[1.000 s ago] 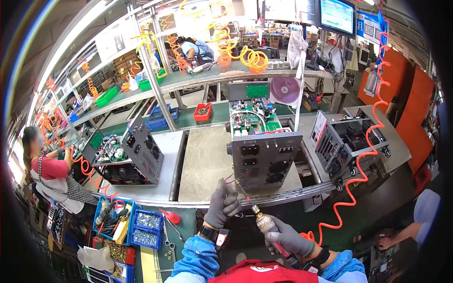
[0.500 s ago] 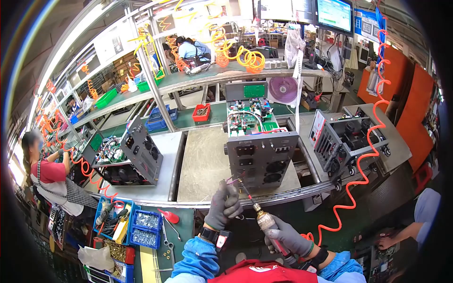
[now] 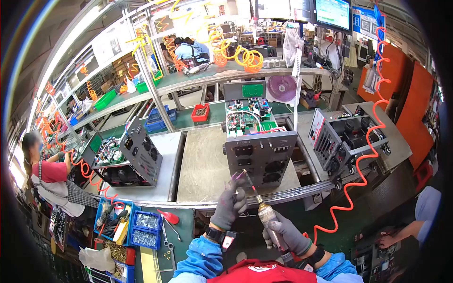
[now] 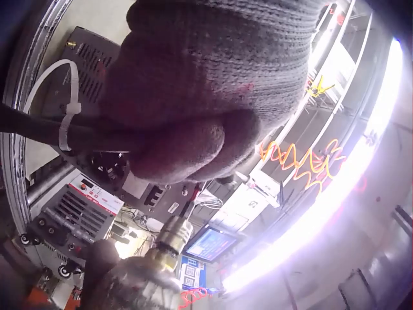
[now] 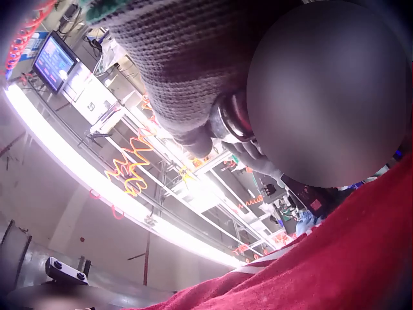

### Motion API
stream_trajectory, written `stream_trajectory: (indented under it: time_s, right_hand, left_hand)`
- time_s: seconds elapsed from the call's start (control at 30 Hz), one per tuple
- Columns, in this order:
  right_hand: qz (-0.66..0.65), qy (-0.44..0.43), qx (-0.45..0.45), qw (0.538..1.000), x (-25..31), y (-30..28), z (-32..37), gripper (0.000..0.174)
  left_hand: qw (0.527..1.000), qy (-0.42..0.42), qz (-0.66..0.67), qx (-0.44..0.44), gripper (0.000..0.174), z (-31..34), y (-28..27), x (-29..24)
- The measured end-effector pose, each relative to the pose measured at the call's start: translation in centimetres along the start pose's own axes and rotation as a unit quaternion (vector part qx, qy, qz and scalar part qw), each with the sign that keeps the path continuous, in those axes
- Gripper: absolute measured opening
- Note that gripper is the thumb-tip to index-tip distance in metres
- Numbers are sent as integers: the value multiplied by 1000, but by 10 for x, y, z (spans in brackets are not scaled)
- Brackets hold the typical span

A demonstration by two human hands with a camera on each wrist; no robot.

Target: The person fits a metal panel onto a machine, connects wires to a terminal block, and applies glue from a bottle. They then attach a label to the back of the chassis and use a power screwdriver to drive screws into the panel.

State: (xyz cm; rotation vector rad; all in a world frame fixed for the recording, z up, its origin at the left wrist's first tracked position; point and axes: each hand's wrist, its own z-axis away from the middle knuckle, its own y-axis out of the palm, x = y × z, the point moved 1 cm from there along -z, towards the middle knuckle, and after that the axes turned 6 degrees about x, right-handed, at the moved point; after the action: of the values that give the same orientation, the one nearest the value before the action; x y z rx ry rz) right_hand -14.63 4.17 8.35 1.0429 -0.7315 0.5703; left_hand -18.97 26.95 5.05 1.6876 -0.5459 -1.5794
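My gloved right hand (image 3: 292, 234) grips an inline power screwdriver (image 3: 267, 215), its long bit angled up toward a grey metal case (image 3: 257, 158) with fans and sockets on its panel. The bit's tip overlaps the panel's lower left in the head view. My gloved left hand (image 3: 230, 207) is right beside the tip, with purple showing at its fingertips. In the left wrist view, its curled fingers lie over a dark cable-like length (image 4: 97, 139) bearing a white cable tie (image 4: 73, 108). Any small piece at the bit's tip is hidden or too small to make out.
Circuit boards (image 3: 247, 118) sit exposed in the case. Another open unit (image 3: 137, 155) stands left, and a wheeled one (image 3: 347, 141) right. Blue screw bins (image 3: 146, 228) and a tool bin (image 3: 113, 219) are lower left. An orange coiled hose (image 3: 361, 174) hangs at right. Other people are nearby.
Both hands and the screwdriver have moved up and slightly right, bringing the bit's tip from the panel's lower edge over its lower left. The head view has shifted slightly.
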Motion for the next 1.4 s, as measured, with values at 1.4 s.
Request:
stream_trajectory:
  time_s: [1.4]
  right_hand:
    - [21, -47, -94, 994, 33, 19, -52, 36]
  left_hand:
    - [990, -25, 137, -25, 26, -120, -26, 37]
